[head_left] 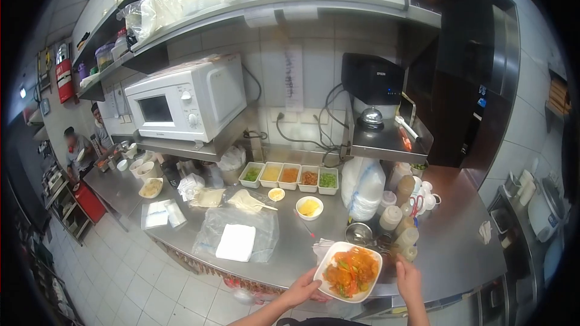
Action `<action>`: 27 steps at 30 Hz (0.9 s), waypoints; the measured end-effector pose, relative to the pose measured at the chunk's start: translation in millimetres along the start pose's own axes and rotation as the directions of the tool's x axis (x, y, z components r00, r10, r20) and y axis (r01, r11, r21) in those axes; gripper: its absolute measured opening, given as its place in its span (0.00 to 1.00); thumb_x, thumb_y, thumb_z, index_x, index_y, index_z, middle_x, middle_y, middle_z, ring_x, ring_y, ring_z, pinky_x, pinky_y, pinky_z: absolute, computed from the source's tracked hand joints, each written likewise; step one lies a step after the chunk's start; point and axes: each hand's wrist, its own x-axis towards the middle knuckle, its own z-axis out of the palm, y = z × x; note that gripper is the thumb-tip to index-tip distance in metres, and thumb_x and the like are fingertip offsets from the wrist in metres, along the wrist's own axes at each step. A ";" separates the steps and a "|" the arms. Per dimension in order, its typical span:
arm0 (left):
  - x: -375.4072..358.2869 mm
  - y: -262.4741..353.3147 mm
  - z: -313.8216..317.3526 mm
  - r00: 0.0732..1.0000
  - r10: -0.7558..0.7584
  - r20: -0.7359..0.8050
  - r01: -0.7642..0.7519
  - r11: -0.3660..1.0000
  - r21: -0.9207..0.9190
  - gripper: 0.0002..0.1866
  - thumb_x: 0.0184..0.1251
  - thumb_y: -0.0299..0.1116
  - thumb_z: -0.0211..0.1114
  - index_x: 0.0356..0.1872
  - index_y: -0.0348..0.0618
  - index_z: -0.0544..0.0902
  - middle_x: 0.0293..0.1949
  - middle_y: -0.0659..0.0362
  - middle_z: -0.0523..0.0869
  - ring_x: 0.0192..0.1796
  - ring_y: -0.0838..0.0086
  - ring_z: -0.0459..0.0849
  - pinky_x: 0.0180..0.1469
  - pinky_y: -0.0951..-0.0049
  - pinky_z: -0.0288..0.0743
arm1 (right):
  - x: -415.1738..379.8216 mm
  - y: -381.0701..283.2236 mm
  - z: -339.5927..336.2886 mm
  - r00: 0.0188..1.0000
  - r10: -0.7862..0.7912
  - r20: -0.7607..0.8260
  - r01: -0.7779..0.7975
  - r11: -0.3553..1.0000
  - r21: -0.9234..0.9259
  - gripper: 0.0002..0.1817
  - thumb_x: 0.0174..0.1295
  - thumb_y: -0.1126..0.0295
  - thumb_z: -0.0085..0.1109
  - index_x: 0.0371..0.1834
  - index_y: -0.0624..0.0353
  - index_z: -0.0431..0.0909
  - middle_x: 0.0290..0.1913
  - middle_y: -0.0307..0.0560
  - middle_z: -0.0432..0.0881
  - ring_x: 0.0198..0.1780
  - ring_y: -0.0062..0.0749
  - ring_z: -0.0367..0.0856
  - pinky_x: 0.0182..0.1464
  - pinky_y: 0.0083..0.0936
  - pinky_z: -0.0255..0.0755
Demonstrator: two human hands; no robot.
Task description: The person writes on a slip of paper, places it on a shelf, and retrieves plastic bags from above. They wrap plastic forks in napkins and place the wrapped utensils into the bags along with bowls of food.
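Observation:
A white square plate (331, 258) of orange saucy food with green pieces sits at the front edge of the steel counter (290, 247). My left hand (302, 290) grips the plate's near left rim. My right hand (408, 279) rests just right of the plate, fingers touching the counter edge beside the squeeze bottles (406, 236); I cannot tell if it touches the plate.
A row of white tubs (290, 176) with toppings lines the back wall. A small bowl of yellow food (309, 207), plastic bags (238, 232), a white microwave (187, 99) and a black printer (371, 78) stand around. Two people (78, 151) work at far left.

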 end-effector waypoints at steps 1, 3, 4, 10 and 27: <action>4.0 -1.5 -1.4 0.997 -0.020 0.081 0.018 0.999 0.028 0.28 0.70 0.28 0.43 0.70 0.47 0.49 0.55 0.50 0.74 0.46 0.61 0.83 0.47 0.68 0.81 | -2.2 -2.7 -3.8 1.000 -0.006 0.004 0.006 1.000 -0.002 0.24 0.66 0.55 0.48 0.57 0.61 0.72 0.53 0.58 0.77 0.53 0.46 0.78 0.50 0.38 0.74; 10.7 -2.9 -2.0 0.987 -0.040 0.156 0.032 0.998 0.055 0.28 0.71 0.29 0.41 0.71 0.49 0.47 0.53 0.50 0.75 0.45 0.62 0.85 0.43 0.70 0.82 | -8.9 -10.2 -9.9 0.751 -0.010 0.661 -0.640 0.239 0.731 0.37 0.66 0.39 0.31 0.68 0.56 0.59 0.65 0.53 0.65 0.62 0.48 0.70 0.56 0.46 0.70; 14.9 -0.4 0.5 0.969 -0.079 0.233 0.055 0.992 0.109 0.28 0.71 0.30 0.42 0.71 0.49 0.48 0.53 0.51 0.75 0.43 0.64 0.85 0.43 0.72 0.81 | -14.3 -13.5 -10.6 0.748 -0.013 0.664 -0.642 0.242 0.728 0.37 0.66 0.39 0.31 0.68 0.56 0.59 0.65 0.53 0.65 0.62 0.48 0.70 0.56 0.46 0.70; 39.3 16.4 40.2 0.871 -0.197 0.450 0.069 0.956 0.285 0.30 0.72 0.41 0.43 0.71 0.51 0.47 0.53 0.54 0.76 0.36 0.73 0.85 0.36 0.80 0.77 | -61.0 30.9 -2.2 0.727 0.137 0.673 -0.666 -0.101 0.739 0.35 0.66 0.43 0.34 0.67 0.59 0.58 0.65 0.54 0.64 0.65 0.47 0.65 0.60 0.49 0.66; 12.9 -48.8 -57.0 0.795 -0.541 0.273 0.347 0.777 0.526 0.39 0.66 0.67 0.34 0.68 0.48 0.59 0.48 0.53 0.81 0.51 0.68 0.79 0.55 0.67 0.70 | -108.1 173.8 -89.2 0.847 0.518 -0.117 -0.096 0.367 0.925 0.36 0.61 0.43 0.46 0.66 0.56 0.61 0.63 0.54 0.67 0.60 0.53 0.70 0.51 0.50 0.76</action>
